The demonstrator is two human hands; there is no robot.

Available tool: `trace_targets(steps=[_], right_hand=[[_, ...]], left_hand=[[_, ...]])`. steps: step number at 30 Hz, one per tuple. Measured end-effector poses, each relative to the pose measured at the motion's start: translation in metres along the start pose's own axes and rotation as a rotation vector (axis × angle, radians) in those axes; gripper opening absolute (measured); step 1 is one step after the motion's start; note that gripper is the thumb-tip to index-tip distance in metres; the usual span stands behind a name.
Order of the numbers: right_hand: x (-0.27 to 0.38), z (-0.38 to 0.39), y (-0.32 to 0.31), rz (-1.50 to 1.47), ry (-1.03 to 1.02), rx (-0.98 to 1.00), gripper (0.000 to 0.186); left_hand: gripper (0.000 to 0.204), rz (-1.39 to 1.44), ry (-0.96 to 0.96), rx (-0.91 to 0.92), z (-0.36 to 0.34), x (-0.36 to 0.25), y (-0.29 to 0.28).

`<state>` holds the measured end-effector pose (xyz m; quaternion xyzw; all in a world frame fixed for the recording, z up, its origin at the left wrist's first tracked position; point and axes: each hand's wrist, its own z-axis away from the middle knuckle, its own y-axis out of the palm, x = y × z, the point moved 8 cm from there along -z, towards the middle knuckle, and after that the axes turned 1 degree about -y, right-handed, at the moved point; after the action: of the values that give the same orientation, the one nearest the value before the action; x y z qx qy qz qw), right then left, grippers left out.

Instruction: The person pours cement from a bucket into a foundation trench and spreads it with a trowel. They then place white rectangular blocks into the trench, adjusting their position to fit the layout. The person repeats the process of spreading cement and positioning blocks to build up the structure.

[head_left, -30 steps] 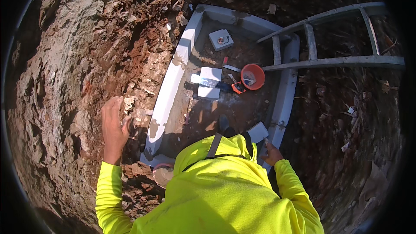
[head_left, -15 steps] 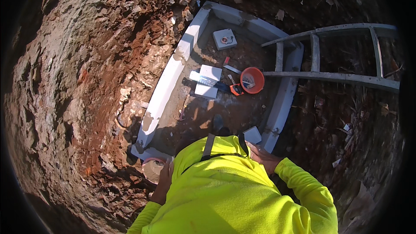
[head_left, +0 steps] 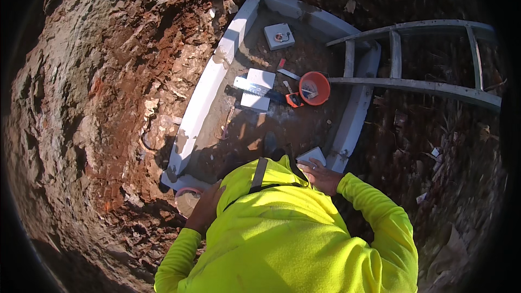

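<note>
my left hand (head_left: 207, 204) is down by my left side, fingers loosely bent, resting against a round pale object (head_left: 186, 201) with a pinkish rim that sits just outside the near corner of the white block wall (head_left: 202, 100). from here i cannot tell whether the fingers actually grip it or only lie on its edge. my right hand (head_left: 321, 176) lies flat, fingers spread, with a ring showing, on a small white block (head_left: 311, 155) perched at the near end of the right-hand wall (head_left: 355, 116); the palm presses on it without pinching.

my yellow sleeves and jacket fill the lower part of the view. beyond the hands, the low white walls enclose a rectangle of bare packed earth (head_left: 282, 125). inside it lie a hand saw (head_left: 255, 90) across a white slab (head_left: 258, 89), an orange bucket (head_left: 315, 88) with a small orange tool (head_left: 294, 100) just beside it, and a square grey box (head_left: 279, 36) near the far wall. a grey ladder (head_left: 418, 59) rests over the right wall beside the bucket. raw reddish-brown soil (head_left: 108, 87) rises steeply on the left, and dark leaf-strewn ground lies to the right.
</note>
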<state>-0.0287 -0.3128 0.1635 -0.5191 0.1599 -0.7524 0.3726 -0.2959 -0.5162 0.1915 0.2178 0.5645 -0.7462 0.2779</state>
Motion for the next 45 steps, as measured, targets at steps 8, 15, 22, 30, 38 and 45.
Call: trace_targets(steps=[8, 15, 22, 30, 38, 45], right_hand=[[0.001, -0.001, -0.002, 0.014, 0.055, 0.005, 0.085], [-0.001, 0.002, -0.001, -0.074, 0.055, 0.060, 0.080], [-0.015, 0.000, 0.009, -0.058, 0.099, 0.106, 0.087], [-0.033, -0.004, 0.023, -0.066, 0.038, 0.004, 0.079], [-0.042, -0.014, 0.011, -0.072, 0.000, 0.031, 0.078], [-0.043, -0.016, 0.007, -0.082, -0.003, 0.031, 0.077]], left_hand=[[0.054, 0.026, -0.029, 0.045, -0.007, -0.015, -0.011], [0.055, 0.041, -0.041, 0.041, -0.009, -0.025, -0.016], [0.060, 0.098, -0.049, -0.014, -0.006, -0.022, -0.010], [0.073, 0.058, -0.108, -0.041, 0.010, -0.012, 0.001], [0.070, 0.116, -0.153, -0.095, 0.014, -0.007, 0.013], [0.070, 0.136, -0.179, -0.087, 0.008, -0.014, 0.000]])
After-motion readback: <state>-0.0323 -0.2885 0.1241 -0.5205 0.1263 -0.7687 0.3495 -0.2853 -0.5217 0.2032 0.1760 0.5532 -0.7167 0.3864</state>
